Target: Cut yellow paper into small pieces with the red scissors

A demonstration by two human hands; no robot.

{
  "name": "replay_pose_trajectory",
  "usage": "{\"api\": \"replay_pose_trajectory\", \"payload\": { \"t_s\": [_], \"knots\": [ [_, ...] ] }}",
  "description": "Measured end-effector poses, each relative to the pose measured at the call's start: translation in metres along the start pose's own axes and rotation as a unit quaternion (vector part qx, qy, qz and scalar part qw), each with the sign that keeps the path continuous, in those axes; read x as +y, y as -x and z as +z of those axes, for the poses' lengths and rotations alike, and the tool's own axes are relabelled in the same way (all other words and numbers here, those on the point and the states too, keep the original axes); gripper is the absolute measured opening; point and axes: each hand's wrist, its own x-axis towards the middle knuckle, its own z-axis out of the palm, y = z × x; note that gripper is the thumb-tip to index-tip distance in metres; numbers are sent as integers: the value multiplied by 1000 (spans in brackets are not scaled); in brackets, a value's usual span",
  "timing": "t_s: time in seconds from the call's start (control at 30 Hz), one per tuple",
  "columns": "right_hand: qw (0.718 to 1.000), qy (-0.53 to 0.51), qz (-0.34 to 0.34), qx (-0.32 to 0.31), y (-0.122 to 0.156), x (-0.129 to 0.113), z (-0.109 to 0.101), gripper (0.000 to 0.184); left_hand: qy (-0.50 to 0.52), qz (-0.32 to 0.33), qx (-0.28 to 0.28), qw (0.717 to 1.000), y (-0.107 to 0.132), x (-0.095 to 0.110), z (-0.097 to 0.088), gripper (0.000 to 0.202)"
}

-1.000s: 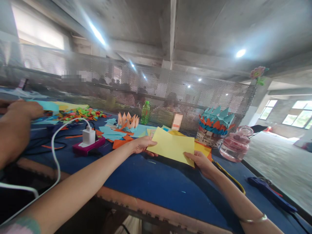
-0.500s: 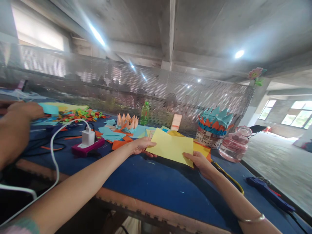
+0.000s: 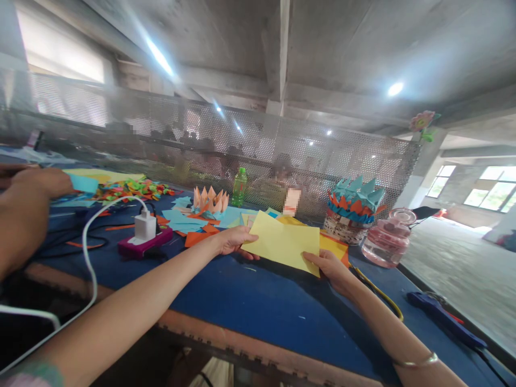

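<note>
At frame centre, left hand and right hand each pinch opposite ends of yellow paper sheet, fingers closed.

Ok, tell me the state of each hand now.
Left hand: closed on the yellow sheet, left edge.
Right hand: closed on its lower right corner.
</note>
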Motion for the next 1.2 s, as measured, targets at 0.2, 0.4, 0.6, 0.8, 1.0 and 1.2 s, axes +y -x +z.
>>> {"api": "replay_pose_trajectory", "payload": {
  "t_s": [0.2,0.4,0.6,0.8,1.0,1.2],
  "knots": [
    [999,-21,-36,30,-2,-2,-1,29,37,19,54,998,-2,-1,0,40],
    [995,-7,-94,44,-9,2,-5,38,42,75,62,994,-5,-4,2,39],
    [993,44,-98,39,-20,17,-12,41,36,89,96,991,-11,-9,1,32],
    [990,74,-116,39,-14,12,-11,43,14,115,119,986,-14,-10,1,22],
    [988,91,-119,37,-15,12,-11,46,-13,93,138,986,-18,-14,0,13],
    [989,97,-112,28,-15,13,-11,50,-8,76,140,987,-16,-12,2,14]
  ]
}}
